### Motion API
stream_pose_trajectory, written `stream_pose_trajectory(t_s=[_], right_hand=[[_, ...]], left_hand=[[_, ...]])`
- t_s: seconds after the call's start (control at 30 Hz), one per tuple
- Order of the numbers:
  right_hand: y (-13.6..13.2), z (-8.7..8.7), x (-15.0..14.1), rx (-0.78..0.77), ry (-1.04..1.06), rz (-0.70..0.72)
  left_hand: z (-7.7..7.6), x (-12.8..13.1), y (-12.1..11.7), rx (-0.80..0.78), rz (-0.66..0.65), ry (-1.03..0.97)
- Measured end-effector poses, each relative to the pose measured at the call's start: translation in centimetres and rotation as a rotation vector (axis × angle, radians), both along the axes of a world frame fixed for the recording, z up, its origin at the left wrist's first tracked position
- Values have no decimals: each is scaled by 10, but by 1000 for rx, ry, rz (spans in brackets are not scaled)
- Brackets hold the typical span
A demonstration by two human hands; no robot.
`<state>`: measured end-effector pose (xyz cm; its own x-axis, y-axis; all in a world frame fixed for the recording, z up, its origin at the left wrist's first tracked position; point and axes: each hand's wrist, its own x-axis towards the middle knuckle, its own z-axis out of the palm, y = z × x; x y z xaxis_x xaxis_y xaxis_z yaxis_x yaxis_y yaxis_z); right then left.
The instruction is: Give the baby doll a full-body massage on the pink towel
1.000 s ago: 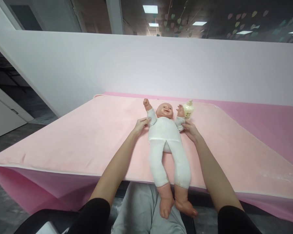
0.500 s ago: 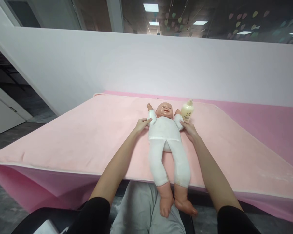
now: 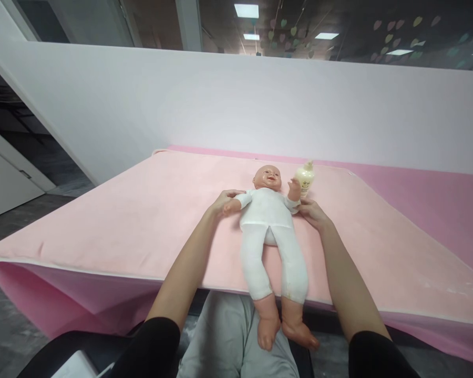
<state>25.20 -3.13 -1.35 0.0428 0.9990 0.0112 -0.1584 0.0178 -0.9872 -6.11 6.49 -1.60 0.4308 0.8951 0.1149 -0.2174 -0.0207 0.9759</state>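
A baby doll (image 3: 268,210) in a white outfit lies on its back on a pink mat (image 3: 142,210), its feet hanging past the front edge. My left hand (image 3: 223,199) is closed around the doll's arm on the left, which points out and down with its small hand over my fingers. Partly hidden behind the sleeve, the fingers of my right hand (image 3: 314,212) hold the doll's other arm, bent with its hand raised. Just behind that raised hand stands a pale yellow pump bottle (image 3: 306,176).
A white wall panel (image 3: 236,100) rises behind the table, with dark glass above it. Pink cloth (image 3: 429,197) shows beyond the mat at right. My legs (image 3: 216,336) are under the table's front edge, and a white object (image 3: 75,366) lies at bottom left.
The doll's left-side arm has swung from raised to outward and down. Its other forearm has tipped forward in front of the bottle. Both my hands have shifted slightly with the arms.
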Motion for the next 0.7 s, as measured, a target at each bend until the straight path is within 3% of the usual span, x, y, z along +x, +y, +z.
stream_pose_trajectory(t_s=[0.2, 0.37, 0.53, 0.63, 0.7], right_hand=[[6, -17, 14, 43, -13, -66], [1, -8, 7, 47, 27, -79], [1, 0, -3, 105, 83, -80], [11, -6, -5, 83, 77, -178], [18, -11, -7, 69, 13, -271]], left_hand=[[-1, -14, 0, 88, -62, 159], [8, -19, -7, 68, -102, 183], [8, 4, -10, 99, 30, 62], [-1, 22, -10, 101, 136, 16], [-8, 29, -8, 121, 233, 99]])
